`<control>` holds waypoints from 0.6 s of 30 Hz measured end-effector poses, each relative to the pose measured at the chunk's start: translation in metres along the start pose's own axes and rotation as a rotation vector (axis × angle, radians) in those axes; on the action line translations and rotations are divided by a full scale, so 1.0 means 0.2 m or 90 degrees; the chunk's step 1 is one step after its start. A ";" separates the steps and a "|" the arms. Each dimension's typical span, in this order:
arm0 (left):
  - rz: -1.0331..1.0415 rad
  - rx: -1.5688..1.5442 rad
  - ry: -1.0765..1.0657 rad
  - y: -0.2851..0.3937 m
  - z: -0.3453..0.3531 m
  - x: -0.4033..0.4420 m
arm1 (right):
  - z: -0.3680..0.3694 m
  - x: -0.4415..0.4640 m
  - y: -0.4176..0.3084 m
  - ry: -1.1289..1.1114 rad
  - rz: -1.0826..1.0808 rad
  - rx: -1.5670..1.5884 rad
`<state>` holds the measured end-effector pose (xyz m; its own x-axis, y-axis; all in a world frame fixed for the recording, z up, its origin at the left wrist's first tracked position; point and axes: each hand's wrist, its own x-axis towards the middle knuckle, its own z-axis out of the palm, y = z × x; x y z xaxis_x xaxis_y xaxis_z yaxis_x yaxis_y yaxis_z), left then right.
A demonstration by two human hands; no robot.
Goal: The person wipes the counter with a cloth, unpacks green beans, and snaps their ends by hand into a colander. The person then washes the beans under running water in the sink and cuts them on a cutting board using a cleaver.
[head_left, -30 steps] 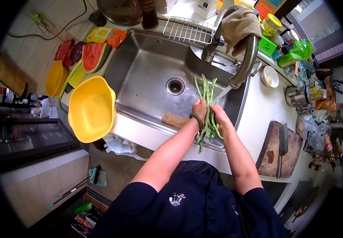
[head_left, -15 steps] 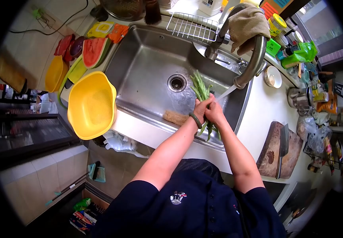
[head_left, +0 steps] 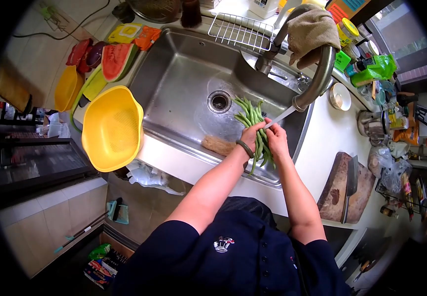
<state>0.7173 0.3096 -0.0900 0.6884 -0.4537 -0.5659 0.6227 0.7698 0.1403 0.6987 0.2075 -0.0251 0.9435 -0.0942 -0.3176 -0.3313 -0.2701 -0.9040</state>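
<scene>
A bundle of long green beans point(head_left: 248, 112) is held over the right part of the steel sink point(head_left: 174, 89). My left hand point(head_left: 254, 134) is closed around its middle, with beans sticking out above and below. My right hand point(head_left: 276, 138) is at the bundle's right side, fingers curled against the beans; its fingertips are partly hidden. Water runs from the curved faucet point(head_left: 317, 84) onto the beans and my fingers. A brown loofah-like scrubber point(head_left: 217, 145) lies in the sink by my left wrist, left of the beans. The round drain point(head_left: 219, 101) is up and to the left.
A yellow plastic basket point(head_left: 112, 130) stands on the counter left of the sink, near a cut watermelon point(head_left: 116, 61). To the right, a cleaver point(head_left: 351, 185) rests on a cutting board point(head_left: 335, 197). A wire rack point(head_left: 240, 32) spans the sink's back edge; a bowl point(head_left: 340, 96) is beside the faucet.
My hands have moved slightly apart, my right hand shifting right and up. The beans are more fanned out, and the water now falls on them between my hands.
</scene>
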 end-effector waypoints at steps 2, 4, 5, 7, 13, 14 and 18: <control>-0.007 -0.005 0.005 0.00 0.01 0.02 | -0.03 0.07 0.07 0.034 -0.006 0.006; 0.011 0.012 0.014 0.02 0.03 -0.01 | -0.05 0.05 -0.05 0.079 -0.011 -0.055; 0.013 0.053 0.006 0.04 0.03 -0.02 | -0.05 0.06 -0.03 0.080 -0.011 -0.053; 0.015 0.082 0.004 0.07 0.03 -0.06 | -0.07 0.10 -0.01 0.114 -0.016 -0.127; -0.034 0.154 -0.035 0.12 0.03 -0.17 | -0.09 0.25 -0.06 0.129 0.046 0.066; -0.057 0.160 -0.044 0.12 0.04 -0.20 | -0.07 0.27 -0.07 0.117 0.047 0.131; 0.002 0.095 -0.078 0.07 0.11 -0.23 | 0.08 0.30 -0.08 0.112 0.140 0.483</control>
<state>0.7021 0.3318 -0.0434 0.7246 -0.5100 -0.4636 0.6628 0.7000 0.2659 0.7606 0.2207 -0.0339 0.8223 -0.2364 -0.5176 -0.3592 0.4899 -0.7943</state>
